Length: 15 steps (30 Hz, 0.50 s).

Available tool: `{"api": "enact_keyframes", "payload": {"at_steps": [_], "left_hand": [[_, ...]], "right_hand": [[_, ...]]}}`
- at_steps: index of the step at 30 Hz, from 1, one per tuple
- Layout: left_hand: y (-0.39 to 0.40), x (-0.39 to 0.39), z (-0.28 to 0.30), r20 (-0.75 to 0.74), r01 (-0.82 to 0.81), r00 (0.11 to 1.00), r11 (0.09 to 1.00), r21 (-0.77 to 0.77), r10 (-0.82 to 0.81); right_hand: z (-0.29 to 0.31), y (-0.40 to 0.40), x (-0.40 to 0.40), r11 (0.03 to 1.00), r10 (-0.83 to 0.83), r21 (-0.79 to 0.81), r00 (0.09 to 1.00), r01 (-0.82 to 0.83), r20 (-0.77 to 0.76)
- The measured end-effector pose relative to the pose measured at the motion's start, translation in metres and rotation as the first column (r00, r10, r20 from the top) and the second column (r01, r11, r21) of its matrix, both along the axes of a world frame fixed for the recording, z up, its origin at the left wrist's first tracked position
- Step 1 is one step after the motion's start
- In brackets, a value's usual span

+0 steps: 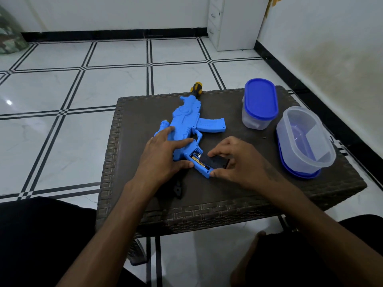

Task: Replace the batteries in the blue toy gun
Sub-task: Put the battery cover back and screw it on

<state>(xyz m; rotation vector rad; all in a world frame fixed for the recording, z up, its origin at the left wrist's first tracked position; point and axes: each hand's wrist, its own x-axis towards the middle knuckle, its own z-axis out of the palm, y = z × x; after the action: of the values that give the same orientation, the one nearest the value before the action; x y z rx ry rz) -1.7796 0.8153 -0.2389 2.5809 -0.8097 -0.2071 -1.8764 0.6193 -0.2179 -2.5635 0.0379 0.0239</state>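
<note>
From the head view, the blue toy gun (186,125) lies flat on a dark woven table (228,193), its barrel pointing away from the person and its grip end toward them. The battery compartment (200,160) in the grip is open upward, and batteries (196,157) with gold and black casings show inside its left part.

The left hand (165,156) rests on the gun's body just left of the compartment, fingers spread and fairly straight, pressing down on the blue plastic; the thumb (186,164) lies along the compartment's near-left edge.

The right hand (234,160) holds a black cover (215,162) over the right part of the compartment. Its fingertips (213,153) curl onto the cover's far edge and its thumb sits at the near corner of the grip, so the cover is pinched between them.

A screwdriver (195,89) with a yellow and black handle lies at the table's far edge, beside the barrel. To the right stand a closed tub with a blue lid (260,100) and, nearer, an open clear tub (304,139) standing on its blue lid.
</note>
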Motion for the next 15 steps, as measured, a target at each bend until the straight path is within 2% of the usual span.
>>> {"api": "enact_keyframes", "payload": {"at_steps": [4, 9, 15], "left_hand": [[0.001, 0.000, -0.001, 0.000, -0.003, 1.000, 1.000, -0.004, 0.003], [0.001, 0.001, -0.002, 0.000, -0.002, 1.000, 1.000, 0.001, 0.002], [0.001, 0.002, -0.004, 0.002, -0.004, 1.000, 1.000, -0.008, 0.004]], "right_hand": [[-0.001, 0.000, -0.008, 0.995, 0.016, -0.100, 0.999, -0.011, 0.048], [-0.002, 0.003, -0.022, 0.998, -0.024, -0.061, 0.986, 0.035, 0.167], [-0.007, 0.004, -0.023, 0.999, -0.044, -0.013, 0.984, 0.046, 0.175]]}}
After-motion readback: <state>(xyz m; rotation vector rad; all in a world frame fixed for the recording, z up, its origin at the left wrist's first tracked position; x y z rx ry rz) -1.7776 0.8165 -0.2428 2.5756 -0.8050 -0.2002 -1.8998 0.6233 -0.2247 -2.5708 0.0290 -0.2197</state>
